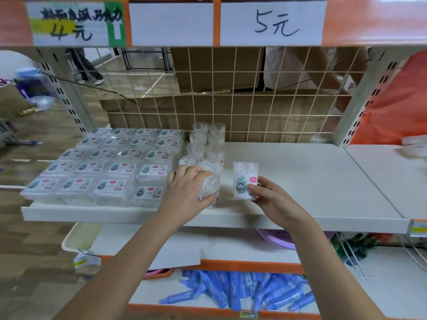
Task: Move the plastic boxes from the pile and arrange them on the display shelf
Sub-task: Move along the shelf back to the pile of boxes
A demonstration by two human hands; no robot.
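A white display shelf [300,181] carries several flat clear plastic boxes [108,167] laid in rows on its left part. Beside them stand two rows of clear upright packs [208,144] running back toward the wire grid. My left hand [187,192] grips the frontmost clear pack [211,188] of those rows near the shelf's front edge. My right hand [270,199] pinches a small upright pack with a cartoon sticker [243,181], standing on the shelf just right of the rows.
A wire grid [231,100] backs the shelf, with cardboard boxes behind it. Price labels [272,21] hang on the orange shelf edge above. Blue packets [242,292] lie on the lowest shelf. A purple basin [275,239] sits under the shelf. A person's legs [85,68] stand beyond.
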